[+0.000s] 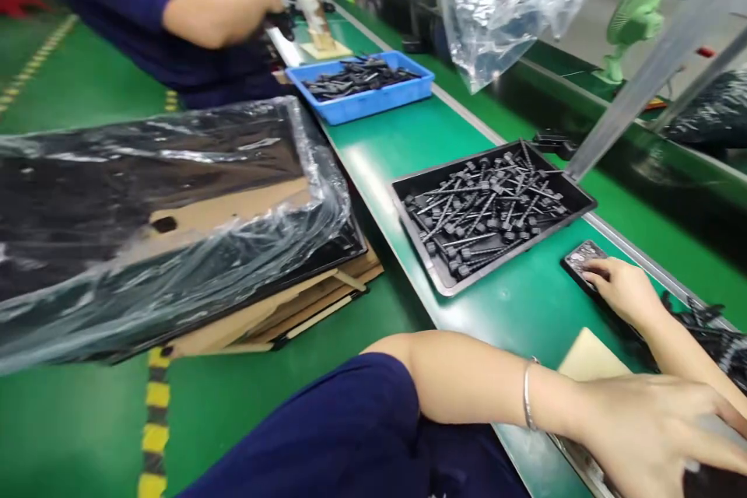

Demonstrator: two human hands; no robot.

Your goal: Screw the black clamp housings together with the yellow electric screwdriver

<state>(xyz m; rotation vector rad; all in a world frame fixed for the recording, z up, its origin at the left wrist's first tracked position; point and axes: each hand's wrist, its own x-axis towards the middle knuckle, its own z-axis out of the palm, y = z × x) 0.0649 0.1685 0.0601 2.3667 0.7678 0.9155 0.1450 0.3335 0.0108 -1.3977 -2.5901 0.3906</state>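
Spillage may follow if my right hand [627, 289], fingertips inside, snags the small black rectangular tray [573, 274] at three o'clock; I cannot tell what that or my left hand [654, 422] grips.

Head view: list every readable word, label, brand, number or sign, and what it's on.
No readable text anywhere in this picture.
Black parts tray, blue tray: no lettering seen.
Small dark tray: too small to make out any marking.
Green fan: too blurred to read any marking.
Floor tape: yellow-and-black stripes only, no words.
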